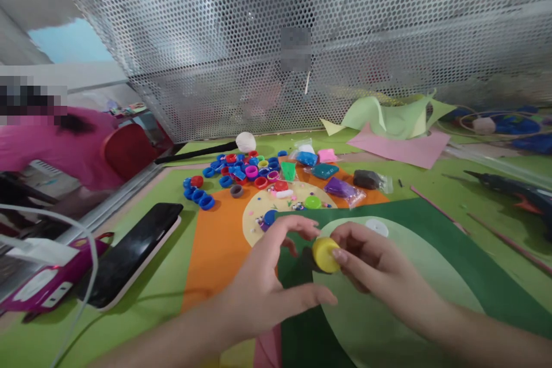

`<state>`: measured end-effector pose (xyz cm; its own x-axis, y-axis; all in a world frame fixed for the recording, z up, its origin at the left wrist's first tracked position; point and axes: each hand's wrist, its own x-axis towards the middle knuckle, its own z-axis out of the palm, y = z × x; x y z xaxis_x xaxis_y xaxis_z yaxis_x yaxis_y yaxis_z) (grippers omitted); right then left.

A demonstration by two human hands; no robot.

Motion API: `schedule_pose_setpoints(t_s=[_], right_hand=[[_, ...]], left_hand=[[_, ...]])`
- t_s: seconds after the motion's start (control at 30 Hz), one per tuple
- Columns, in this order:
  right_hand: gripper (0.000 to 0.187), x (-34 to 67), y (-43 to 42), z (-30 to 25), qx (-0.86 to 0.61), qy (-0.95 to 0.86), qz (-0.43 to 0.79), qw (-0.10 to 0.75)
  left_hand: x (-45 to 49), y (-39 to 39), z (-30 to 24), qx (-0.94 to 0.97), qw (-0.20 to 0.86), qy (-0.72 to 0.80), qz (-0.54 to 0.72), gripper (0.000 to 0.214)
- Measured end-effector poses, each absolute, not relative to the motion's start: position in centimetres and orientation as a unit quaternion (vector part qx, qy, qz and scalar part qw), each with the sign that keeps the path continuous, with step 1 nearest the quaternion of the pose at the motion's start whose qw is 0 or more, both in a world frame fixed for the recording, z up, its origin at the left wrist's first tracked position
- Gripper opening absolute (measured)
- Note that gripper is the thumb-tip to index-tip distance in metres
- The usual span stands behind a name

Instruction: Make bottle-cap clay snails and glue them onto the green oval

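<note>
My right hand [374, 264] pinches a small yellow cap [325, 254] between thumb and fingers, just above a pale green paper disc [397, 293] on a dark green sheet [435, 224]. My left hand [267, 282] hovers beside the cap with fingers curled loosely and thumb stretched out, its fingertips close to the cap but holding nothing I can see. A white cap [376, 227] lies on the disc behind my right hand.
Several coloured bottle caps [235, 175] and bagged clay lumps [340, 187] lie on an orange sheet [215, 241]. A black phone [129, 253] sits left. A glue gun [513, 187] lies right. Perforated metal screen [276, 40] stands behind. A person in pink [56, 138] is at left.
</note>
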<state>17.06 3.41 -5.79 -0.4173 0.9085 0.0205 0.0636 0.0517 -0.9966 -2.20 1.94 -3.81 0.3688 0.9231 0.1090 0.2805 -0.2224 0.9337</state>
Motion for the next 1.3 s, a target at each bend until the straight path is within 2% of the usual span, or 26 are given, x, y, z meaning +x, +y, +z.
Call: schedule_pose_setpoints(t_s=[0.07, 0.1, 0.23, 0.43, 0.67, 1.03, 1.3], right_hand=[[0.032, 17.22, 3.61, -6.01, -0.401, -0.59, 0.59, 0.377], [0.033, 17.27, 3.71, -6.1, -0.403, -0.577, 0.602, 0.378], [0.035, 17.18, 3.84, -6.18, -0.4, -0.556, 0.626, 0.373], [0.031, 16.87, 3.65, -6.04, -0.379, -0.6, 0.605, 0.36], [0.031, 16.88, 3.49, -6.13, -0.377, -0.628, 0.58, 0.356], [0.032, 16.91, 3.52, -6.48, -0.37, -0.599, 0.619, 0.348], [0.038, 16.81, 3.41, -6.43, -0.359, -0.566, 0.664, 0.332]], left_hand=[[-2.54, 2.2, -3.62, 0.705, 0.415, 0.477, 0.322, 0.021], [-2.62, 2.35, -3.53, 0.698, 0.409, 0.502, 0.305, 0.019], [-2.34, 2.87, -3.34, 0.687, 0.408, 0.545, 0.255, 0.03], [-1.86, 2.77, -3.29, 0.778, 0.339, 0.486, 0.209, 0.026], [-1.95, 2.85, -3.24, 0.81, 0.273, 0.473, 0.211, 0.025], [-2.36, 2.98, -2.87, 0.829, 0.256, 0.451, 0.212, 0.023], [-2.32, 2.98, -3.29, 0.817, 0.276, 0.471, 0.186, 0.031]])
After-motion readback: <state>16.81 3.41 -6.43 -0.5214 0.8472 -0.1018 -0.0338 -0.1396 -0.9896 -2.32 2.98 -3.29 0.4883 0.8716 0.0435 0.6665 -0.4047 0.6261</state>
